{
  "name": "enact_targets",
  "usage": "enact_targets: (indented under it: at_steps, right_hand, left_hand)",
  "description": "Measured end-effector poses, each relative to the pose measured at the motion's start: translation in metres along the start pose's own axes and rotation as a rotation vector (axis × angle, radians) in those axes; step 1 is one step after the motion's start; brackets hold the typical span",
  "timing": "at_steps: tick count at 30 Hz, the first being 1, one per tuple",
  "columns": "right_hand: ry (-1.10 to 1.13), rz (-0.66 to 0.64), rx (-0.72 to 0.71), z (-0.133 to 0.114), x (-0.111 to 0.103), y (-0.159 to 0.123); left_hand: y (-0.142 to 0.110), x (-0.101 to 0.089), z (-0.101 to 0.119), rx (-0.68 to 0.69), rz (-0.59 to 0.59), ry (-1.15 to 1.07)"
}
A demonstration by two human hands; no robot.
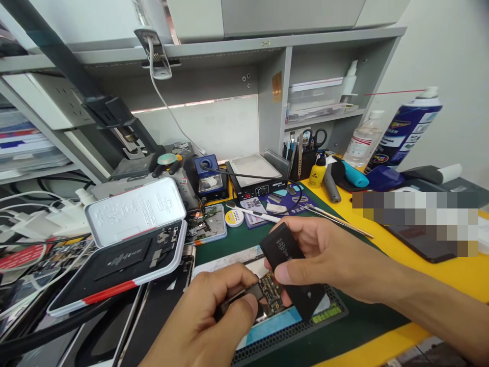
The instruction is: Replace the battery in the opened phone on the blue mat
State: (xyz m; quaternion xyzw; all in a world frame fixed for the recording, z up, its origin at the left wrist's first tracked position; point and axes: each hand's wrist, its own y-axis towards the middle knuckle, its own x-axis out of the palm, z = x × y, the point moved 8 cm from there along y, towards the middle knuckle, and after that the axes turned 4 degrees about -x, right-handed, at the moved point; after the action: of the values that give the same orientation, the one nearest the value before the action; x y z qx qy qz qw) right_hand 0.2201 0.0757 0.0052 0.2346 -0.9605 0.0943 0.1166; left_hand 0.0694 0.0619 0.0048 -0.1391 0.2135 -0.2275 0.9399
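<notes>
My left hand (225, 306) grips an opened phone with its circuit board (270, 293) showing, thumb on top and fingers round the far side. Between the thumb and fingers of my right hand (309, 255) is a flat black phone battery (280, 242), tilted just right of the board. Part of the phone is hidden under my fingers. Both are held over a blue and white work mat (273, 329) with a dark patterned border. To the left, an open white tin box (135, 209) holds black phone parts.
A soldering iron stand (210, 176) and heating plate (255, 173) stand at the back of the green mat. Tweezers (344, 221), a yellow bottle (317, 171) and a blue spray can (407, 130) are on the right. Disassembled phones and cables crowd the left.
</notes>
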Motion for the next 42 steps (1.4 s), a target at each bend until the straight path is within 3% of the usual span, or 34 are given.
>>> enact_targets:
  at_steps: [8, 12, 17, 20, 34, 42]
  right_hand:
    - [0.051, 0.027, 0.009, 0.003, -0.001, 0.002]
    - [0.126, 0.026, 0.036, 0.000, 0.001, 0.002]
    - [0.182, 0.037, 0.045, 0.002, -0.006, 0.001]
    - [0.198, 0.042, 0.014, 0.004, -0.014, 0.003]
    - [0.200, -0.013, -0.045, 0.004, -0.012, 0.006]
    - [0.117, -0.049, 0.009, 0.006, -0.007, 0.003]
  left_hand:
    - [0.000, 0.004, 0.010, 0.009, -0.023, -0.126]
    - [0.003, 0.002, 0.004, -0.001, 0.000, -0.195]
    - [0.007, 0.005, -0.004, -0.081, -0.070, -0.463]
    - [0.008, -0.002, 0.002, -0.046, -0.015, -0.559]
    - [0.010, -0.019, -0.005, 0.010, 0.210, -0.583]
    - [0.010, -0.016, -0.005, 0.011, 0.159, -0.597]
